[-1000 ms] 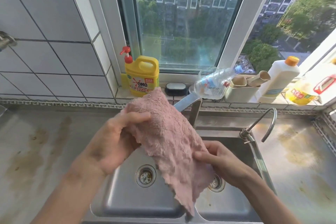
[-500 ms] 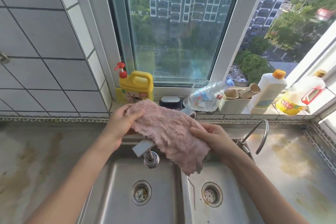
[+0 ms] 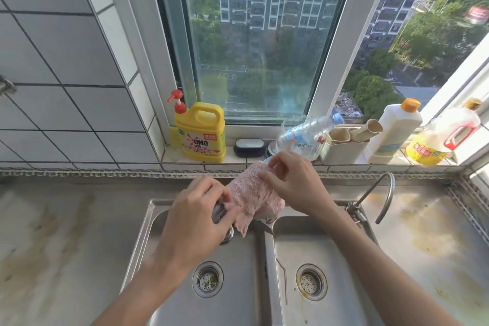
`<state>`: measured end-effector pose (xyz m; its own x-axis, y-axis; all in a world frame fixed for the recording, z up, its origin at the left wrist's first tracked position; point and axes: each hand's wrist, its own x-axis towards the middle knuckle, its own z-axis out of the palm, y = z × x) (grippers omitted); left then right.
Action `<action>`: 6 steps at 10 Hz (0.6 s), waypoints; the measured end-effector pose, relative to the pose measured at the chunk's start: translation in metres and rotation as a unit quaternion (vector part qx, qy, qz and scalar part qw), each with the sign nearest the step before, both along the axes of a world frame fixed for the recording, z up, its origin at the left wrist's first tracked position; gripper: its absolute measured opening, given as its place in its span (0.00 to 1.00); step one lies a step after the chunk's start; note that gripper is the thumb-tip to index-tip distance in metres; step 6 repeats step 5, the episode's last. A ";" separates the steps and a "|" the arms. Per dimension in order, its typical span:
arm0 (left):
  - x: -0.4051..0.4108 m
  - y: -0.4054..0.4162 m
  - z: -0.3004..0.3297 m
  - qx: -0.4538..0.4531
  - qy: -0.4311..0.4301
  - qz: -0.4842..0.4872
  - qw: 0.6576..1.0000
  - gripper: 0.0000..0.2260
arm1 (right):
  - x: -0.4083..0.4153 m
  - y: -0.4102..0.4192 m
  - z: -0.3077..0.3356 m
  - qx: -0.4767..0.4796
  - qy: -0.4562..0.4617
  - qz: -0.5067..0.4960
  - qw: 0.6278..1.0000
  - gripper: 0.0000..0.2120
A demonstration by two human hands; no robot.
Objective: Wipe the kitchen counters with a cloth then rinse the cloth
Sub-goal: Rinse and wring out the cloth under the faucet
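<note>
A fluffy pink cloth [image 3: 251, 196] lies draped over the main faucet [image 3: 218, 213] at the back of the double steel sink [image 3: 148, 219]. My left hand [image 3: 198, 214] closes on the cloth's left edge, right over the faucet spout. My right hand [image 3: 296, 182] pinches the cloth's upper right part near the window ledge. A corner of the cloth hangs down over the divider between the two basins. The stained steel counter [image 3: 66, 233] runs to the left and right of the sink. No water is visibly running.
A thin curved tap [image 3: 381, 193] stands at the sink's right rear. On the window ledge are a yellow detergent jug [image 3: 201, 135], a black soap dish [image 3: 250, 147], a tipped clear bottle [image 3: 304, 135], a beige holder [image 3: 344, 145], a white bottle [image 3: 394, 130] and an oil bottle [image 3: 439, 140].
Both hands carried the cloth from above the basins back and down onto the faucet. It is now bunched smaller, and my right hand has shifted to its upper part.
</note>
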<state>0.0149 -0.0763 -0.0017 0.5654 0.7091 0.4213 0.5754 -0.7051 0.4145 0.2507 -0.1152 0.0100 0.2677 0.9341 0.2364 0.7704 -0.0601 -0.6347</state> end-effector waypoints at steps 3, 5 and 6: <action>-0.003 0.005 -0.001 -0.057 -0.057 0.017 0.997 0.06 | -0.002 0.005 -0.004 0.023 0.045 -0.019 0.999 0.06; -0.007 -0.004 0.004 -0.076 -0.080 0.022 0.994 0.06 | 0.000 -0.003 -0.007 0.036 0.116 -0.022 0.992 0.09; -0.007 -0.004 0.004 -0.076 -0.080 0.022 0.994 0.06 | 0.000 -0.003 -0.007 0.036 0.116 -0.022 0.992 0.09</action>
